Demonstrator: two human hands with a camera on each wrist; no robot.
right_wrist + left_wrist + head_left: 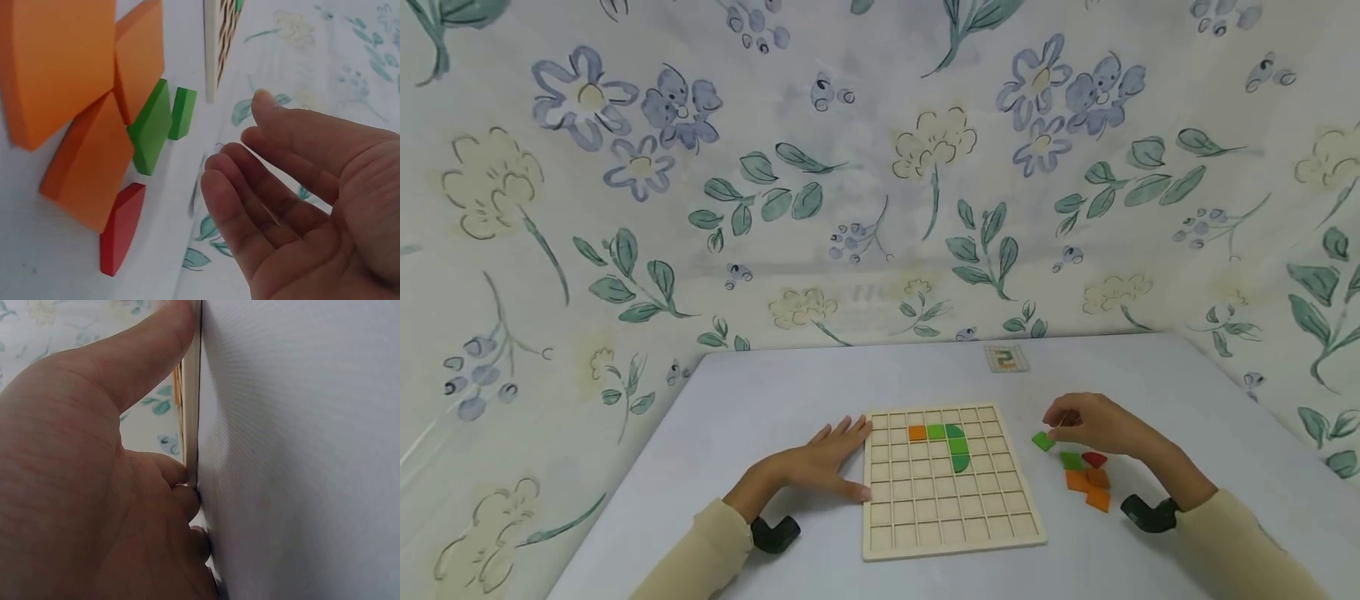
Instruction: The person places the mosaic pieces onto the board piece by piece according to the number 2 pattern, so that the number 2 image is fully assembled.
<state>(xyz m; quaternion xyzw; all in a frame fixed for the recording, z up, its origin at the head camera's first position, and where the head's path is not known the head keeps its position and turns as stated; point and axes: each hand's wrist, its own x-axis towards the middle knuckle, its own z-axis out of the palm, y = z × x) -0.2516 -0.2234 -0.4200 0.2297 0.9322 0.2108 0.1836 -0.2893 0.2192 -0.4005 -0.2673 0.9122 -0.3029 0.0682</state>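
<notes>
A pale wooden grid board (925, 508) lies on the white table. In its upper part sit an orange square (917, 433), green squares and two dark green rounded pieces, forming a bent line. My left hand (816, 460) is spread on the table, its thumb and fingertips touching the board's left edge, as the left wrist view also shows. Right of the board, my right hand (1097, 425) hovers with loosely bent fingers beside a green tile (1042, 442). The right wrist view shows a gap between thumb and fingers, with nothing held; the green tile (183, 114) lies apart from them.
Below the right hand lie another green square (1071, 461), a red rounded piece (1094, 460) and several orange tiles (1097, 499). Behind the board is a small card (1007, 359) with a coloured pattern on a grid. Flowered cloth (880, 208) rises behind the table.
</notes>
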